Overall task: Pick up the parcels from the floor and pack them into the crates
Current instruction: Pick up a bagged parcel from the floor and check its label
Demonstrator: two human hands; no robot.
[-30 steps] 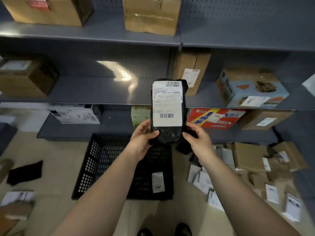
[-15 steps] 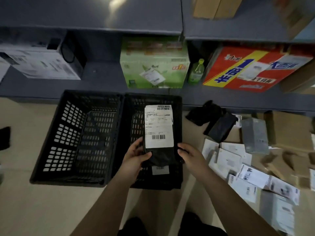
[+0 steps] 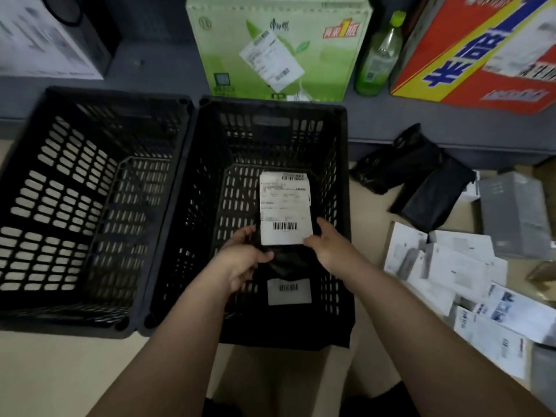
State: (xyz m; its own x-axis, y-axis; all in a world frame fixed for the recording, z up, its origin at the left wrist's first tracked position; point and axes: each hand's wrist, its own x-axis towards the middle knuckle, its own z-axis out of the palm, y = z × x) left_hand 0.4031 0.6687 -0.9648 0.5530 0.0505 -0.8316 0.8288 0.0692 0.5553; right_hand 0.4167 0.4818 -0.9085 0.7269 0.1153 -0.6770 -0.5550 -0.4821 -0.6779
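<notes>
Both grips on one parcel, inside the right-hand crate.
I note the left grip [image 3: 243, 261] and right grip [image 3: 328, 245] pinching the lower edges of a black poly-bag parcel [image 3: 284, 206], white label up, low inside the right crate [image 3: 343, 182], above another labelled parcel [image 3: 288, 291]. I judge it light, soft, slick film: best held at the edges. The slotted left crate [image 3: 90, 206] adjoins; more parcels [image 3: 445, 260] lie on the floor [image 3: 60, 371].
</notes>
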